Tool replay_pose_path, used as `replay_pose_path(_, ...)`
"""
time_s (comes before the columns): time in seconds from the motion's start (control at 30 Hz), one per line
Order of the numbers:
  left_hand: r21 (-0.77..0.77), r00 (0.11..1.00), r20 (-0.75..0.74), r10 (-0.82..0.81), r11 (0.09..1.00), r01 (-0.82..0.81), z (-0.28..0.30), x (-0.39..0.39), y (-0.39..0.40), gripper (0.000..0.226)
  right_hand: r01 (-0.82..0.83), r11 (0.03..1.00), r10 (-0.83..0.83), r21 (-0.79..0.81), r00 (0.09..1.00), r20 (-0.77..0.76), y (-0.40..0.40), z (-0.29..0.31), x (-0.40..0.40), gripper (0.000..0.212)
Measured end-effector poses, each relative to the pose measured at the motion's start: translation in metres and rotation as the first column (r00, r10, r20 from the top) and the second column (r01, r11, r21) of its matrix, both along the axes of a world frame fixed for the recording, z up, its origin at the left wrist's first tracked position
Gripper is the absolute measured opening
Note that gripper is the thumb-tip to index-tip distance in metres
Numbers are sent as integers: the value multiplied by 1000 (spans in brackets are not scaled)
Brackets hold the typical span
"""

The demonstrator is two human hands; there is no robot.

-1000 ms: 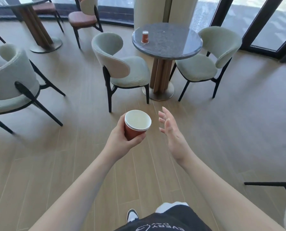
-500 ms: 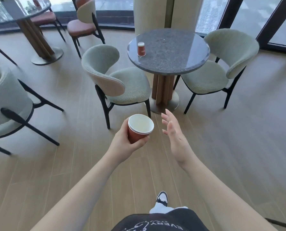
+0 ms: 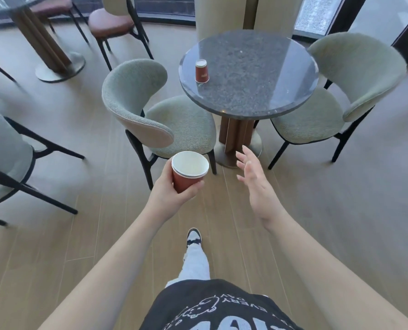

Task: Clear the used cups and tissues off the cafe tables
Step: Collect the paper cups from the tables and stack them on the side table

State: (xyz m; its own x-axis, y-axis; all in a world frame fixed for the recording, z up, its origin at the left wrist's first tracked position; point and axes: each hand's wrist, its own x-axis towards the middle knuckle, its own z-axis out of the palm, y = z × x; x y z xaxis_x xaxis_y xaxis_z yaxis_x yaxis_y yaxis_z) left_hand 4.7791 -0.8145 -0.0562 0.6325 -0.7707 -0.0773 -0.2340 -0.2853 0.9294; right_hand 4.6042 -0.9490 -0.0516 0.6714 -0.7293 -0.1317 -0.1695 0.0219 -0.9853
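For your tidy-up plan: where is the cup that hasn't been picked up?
The upside-down cup stands near the round table's left edge, beside the left chair.

- A round table [image 3: 265, 91] stands at twelve o'clock from the person, with a pillar [image 3: 224, 15] just behind it.
- An upturned cup [image 3: 202, 71] sits on the tabletop near its nine o'clock edge.
- One chair [image 3: 150, 113] stands at the table's eight o'clock, another chair [image 3: 336, 91] at its three o'clock.
- A second table [image 3: 43, 36] stands well apart at ten o'clock, a padded chair [image 3: 112, 22] just beside it.
- The left hand [image 3: 172, 191] holds stacked cups [image 3: 188, 172] upright in front of the body; the right hand [image 3: 257, 186] hangs near them at their three o'clock, apart.
- One shoe [image 3: 194, 236] is on the floor [image 3: 341, 198] below the hands.
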Motion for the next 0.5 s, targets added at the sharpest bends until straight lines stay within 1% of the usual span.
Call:
replay_pose_path(0.13, 11, 1000, -13, -17, 1000, 17, -12, 48, -47, 70, -11, 1000, 11, -9, 1000, -6, -48, -7, 49, 71)
replay_pose_path(0.27, -37, 1000, -22, 3, 999, -4, -16, 106, -104, 71, 5, 1000, -5, -26, 1000, -4, -99, -10, 108, 76)
replay_pose_path(0.37, -47, 1000, 0, 5, 999, -5, -10, 155, -145, 67, -9, 999, 9, -31, 1000, -7, -133, -8, 159, 60)
replay_pose_path(0.4, -46, 1000, 14, -2, 999, 3, -6, 171, -159, 66, -7, 1000, 7, -20, 1000, -7, -145, -6, 177, 58)
replay_pose_path(0.5, -65, 999, 35, -6, 998, 8, 0, 214, -197, 68, -3, 1000, 3, -2, 1000, 15, -181, 0, 223, 60)
